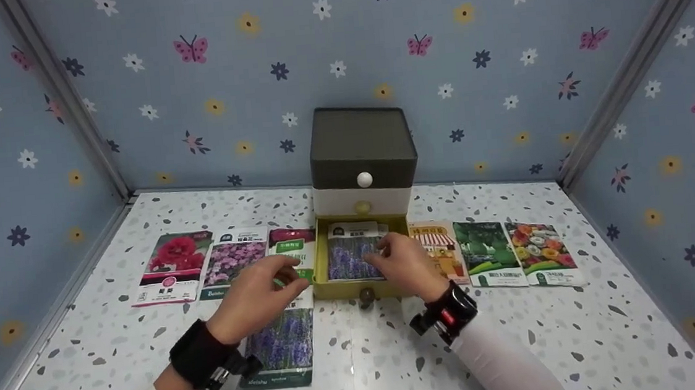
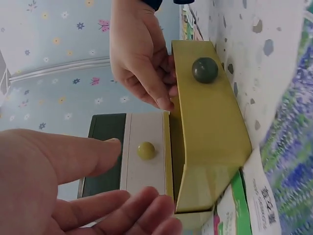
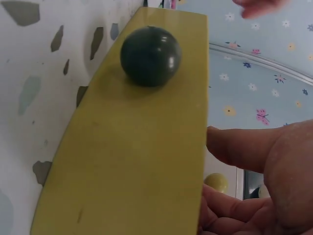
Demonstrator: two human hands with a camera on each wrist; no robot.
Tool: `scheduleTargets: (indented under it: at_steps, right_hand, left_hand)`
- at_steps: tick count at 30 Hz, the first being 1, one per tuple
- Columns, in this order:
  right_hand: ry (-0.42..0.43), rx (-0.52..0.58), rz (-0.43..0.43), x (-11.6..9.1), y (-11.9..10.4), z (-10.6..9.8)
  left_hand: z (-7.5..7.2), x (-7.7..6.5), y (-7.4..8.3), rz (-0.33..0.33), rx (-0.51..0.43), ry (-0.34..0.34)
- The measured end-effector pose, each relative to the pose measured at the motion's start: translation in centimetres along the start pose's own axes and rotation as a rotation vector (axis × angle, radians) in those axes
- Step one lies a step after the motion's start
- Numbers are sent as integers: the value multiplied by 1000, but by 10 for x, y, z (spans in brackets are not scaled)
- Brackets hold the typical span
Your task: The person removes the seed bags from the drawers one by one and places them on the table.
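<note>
A yellow-green drawer (image 1: pixel 336 290) with a dark round knob (image 2: pixel 205 70) is pulled out at the bottom of a small drawer box. Inside it lies a seed packet (image 1: pixel 352 256) printed with purple lavender. My right hand (image 1: pixel 412 264) reaches over the drawer's right side, fingers dipping in by the packet's right edge; in the right wrist view the drawer front partly hides them, thumb and fingers apart. My left hand (image 1: pixel 262 298) hovers left of the drawer, nothing between its loosely bent fingers. Beneath it, another lavender packet (image 1: pixel 282 349) lies on the table.
The box's dark top (image 1: pixel 361 135) has a white knob (image 1: pixel 364 179). Left of it lie a red-flower packet (image 1: pixel 173 267), a pink-flower packet (image 1: pixel 235 259) and a green-labelled one (image 1: pixel 292 243). On the right are an orange packet (image 1: pixel 442 249), a green one (image 1: pixel 488 252) and a mixed-flower one (image 1: pixel 544 254).
</note>
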State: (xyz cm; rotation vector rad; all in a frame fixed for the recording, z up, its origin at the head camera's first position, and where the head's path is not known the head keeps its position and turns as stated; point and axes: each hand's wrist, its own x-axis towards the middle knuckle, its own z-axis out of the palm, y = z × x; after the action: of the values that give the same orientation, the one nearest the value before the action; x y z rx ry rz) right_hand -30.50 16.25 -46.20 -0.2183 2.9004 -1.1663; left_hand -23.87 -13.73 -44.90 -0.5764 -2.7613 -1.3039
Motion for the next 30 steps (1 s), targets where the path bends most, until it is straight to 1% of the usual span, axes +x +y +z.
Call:
scheduleTargets:
  at_steps: [1, 3, 7, 9, 13, 18, 20, 23, 27, 30]
  right_hand:
    - [2, -6, 5, 0, 0, 2]
    - [3, -15, 13, 0, 1, 5]
    - [10, -34, -5, 1, 3, 10]
    - [19, -50, -22, 1, 4, 11]
    - [36, -91, -40, 2, 5, 14]
    - [41, -147, -56, 4, 5, 16]
    - [40, -164, -59, 4, 5, 17]
    - [41, -185, -56, 3, 5, 19]
    - [45, -202, -53, 3, 6, 22]
    - [51, -208, -63, 2, 7, 23]
  left_hand:
    - [3, 4, 0, 18, -7, 4]
    - [9, 12, 2, 34, -22, 5]
    - [21, 29, 6, 35, -47, 9]
    - [27, 38, 9, 29, -36, 13]
    - [37, 53, 16, 21, 19, 3]
    - [46, 69, 21, -25, 109, -29]
    - [50, 73, 22, -33, 153, -41]
    - [58, 79, 22, -18, 217, -48]
    - [69, 84, 22, 10, 304, -47]
    - [73, 86, 23, 16, 343, -40]
